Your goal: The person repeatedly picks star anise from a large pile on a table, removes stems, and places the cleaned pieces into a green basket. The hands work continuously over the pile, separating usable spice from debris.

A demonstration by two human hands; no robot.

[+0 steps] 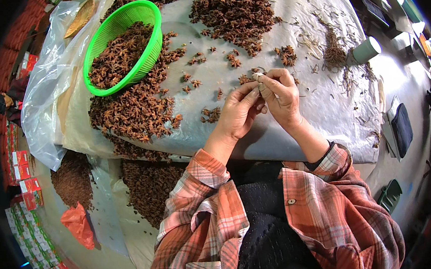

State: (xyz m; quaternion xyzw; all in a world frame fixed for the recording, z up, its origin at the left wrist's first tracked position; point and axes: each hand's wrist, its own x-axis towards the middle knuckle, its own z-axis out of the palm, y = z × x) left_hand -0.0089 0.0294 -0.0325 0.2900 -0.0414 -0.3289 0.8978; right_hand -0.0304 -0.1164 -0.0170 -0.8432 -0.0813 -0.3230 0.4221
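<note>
My left hand (240,106) and my right hand (281,95) meet at the fingertips above the plastic-covered table. Between them is something small, mostly hidden; a pale bit shows at the right thumb and finger, and I cannot tell what it is. Loose star anise pods (234,61) lie scattered just beyond the hands. A large heap of star anise (234,13) spreads at the back. On the left, a bright green plastic basket (154,37) rests tilted on another heap (138,114), with star anise inside it.
Thin dry stems (333,49) lie at the right beside a tipped pale green cup (368,50). A woven tray (80,19) sits on clear plastic sheeting at the far left. Dark heaps (149,189) and a red bag (78,225) are on the floor. A person (8,101) is beyond the left edge.
</note>
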